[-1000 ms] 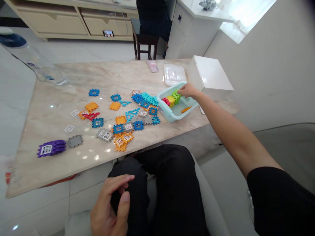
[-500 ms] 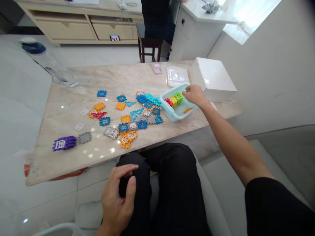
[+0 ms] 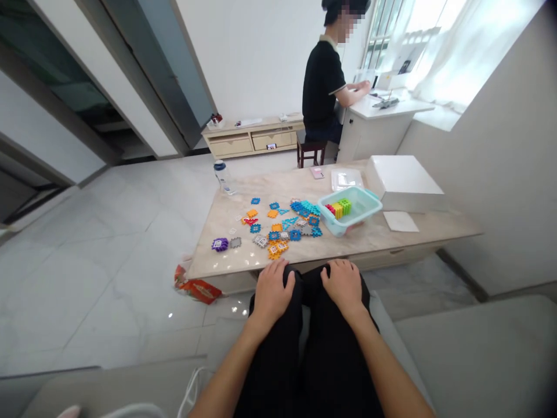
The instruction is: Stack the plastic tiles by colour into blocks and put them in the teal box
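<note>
My left hand [image 3: 273, 290] rests on my left knee, fingers spread and holding nothing. On the other knee lies my right hand [image 3: 343, 285], also open and bare. Beyond them, on the marble-patterned table, a light blue plastic basket [image 3: 368, 216] holds red, yellow and green interlocking blocks [image 3: 338, 209] standing in a row. Left of it lies a loose heap of flat toothed building pieces [image 3: 295, 234], mostly blue, orange and grey, some with white window inserts. A purple stack [image 3: 220, 244] and a grey square piece [image 3: 235, 242] lie toward the table's left end.
A white box [image 3: 407, 181], a clear lid [image 3: 347, 179] and a sheet of paper [image 3: 401, 222] lie around the basket. The water bottle [image 3: 223, 177] stands at the table's far left corner. Another person [image 3: 324, 87] sits at a white desk beyond.
My right hand has left the basket and come down onto my knee. My left hand has settled flat on the other knee. The view has tilted up, showing more of the room.
</note>
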The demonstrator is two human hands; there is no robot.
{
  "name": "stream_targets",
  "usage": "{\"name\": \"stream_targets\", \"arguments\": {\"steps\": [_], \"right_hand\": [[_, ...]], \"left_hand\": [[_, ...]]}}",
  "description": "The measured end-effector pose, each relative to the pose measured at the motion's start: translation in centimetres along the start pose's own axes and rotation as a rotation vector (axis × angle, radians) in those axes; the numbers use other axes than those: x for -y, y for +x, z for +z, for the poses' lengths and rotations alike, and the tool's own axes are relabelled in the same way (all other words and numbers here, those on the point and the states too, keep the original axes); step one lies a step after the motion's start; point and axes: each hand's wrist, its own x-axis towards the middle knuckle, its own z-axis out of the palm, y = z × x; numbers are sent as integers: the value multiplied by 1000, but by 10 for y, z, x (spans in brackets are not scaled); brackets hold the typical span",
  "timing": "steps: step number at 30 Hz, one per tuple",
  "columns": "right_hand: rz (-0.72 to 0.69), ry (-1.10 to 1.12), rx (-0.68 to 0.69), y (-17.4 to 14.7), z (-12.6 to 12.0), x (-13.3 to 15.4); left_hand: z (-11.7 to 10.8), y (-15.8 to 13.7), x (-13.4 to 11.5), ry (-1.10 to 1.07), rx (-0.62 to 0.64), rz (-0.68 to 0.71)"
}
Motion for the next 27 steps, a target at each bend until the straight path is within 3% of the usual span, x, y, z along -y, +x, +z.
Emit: {"name": "stream_targets", "arguments": {"steps": [4,8,13,18,23,27], "right_hand": [[3,-26,36,-3,-13,-2],[-38,24,-50,-20,-9,-1],[-47,62,-212,-62,-1,8],[-55,82,-274,-113,-2,17],[-51,82,-257,-153,3,27],[-59,66,-221,-165,5,34]], "left_hand": [[-4,-8,-12,57,-41,29],[-8,-36,-19,133,-80,64],[-12,-92,-18,216,-106,91],[-19,-137,-14,241,-121,96],[-20,-146,-7,220,-150,110],[-17,-138,-1,196,-139,97]]}}
